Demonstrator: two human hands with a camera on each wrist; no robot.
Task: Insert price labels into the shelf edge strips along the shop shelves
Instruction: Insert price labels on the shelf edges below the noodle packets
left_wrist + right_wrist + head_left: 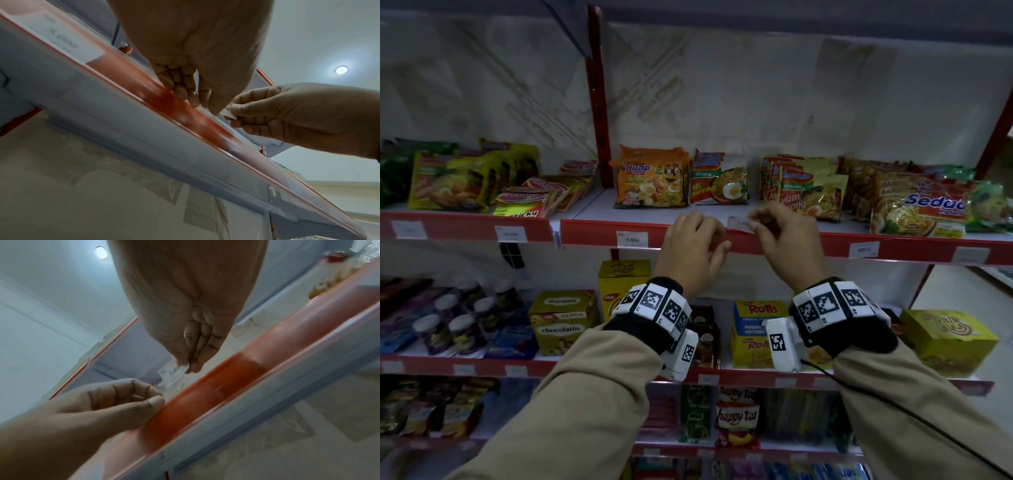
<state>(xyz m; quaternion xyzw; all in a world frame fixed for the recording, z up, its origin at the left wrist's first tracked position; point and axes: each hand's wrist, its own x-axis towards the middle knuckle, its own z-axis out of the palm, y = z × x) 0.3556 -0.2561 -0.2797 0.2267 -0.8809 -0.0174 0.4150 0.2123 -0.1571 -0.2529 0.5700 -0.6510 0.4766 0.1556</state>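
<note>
A small white price label is pinched at its right end between the thumb and fingers of my right hand. The label hangs just above the top lip of the red shelf edge strip, tilted toward it. To the label's left, my left hand holds the strip, fingers curled over the top lip and thumb lying on the red front. Whether the label's lower edge touches the strip is unclear.
A label reading 5.000 sits in the strip left of my hands, with more labels further right. Instant noodle packs stand on the shelf behind. Boxes of wafer rolls fill the shelf below.
</note>
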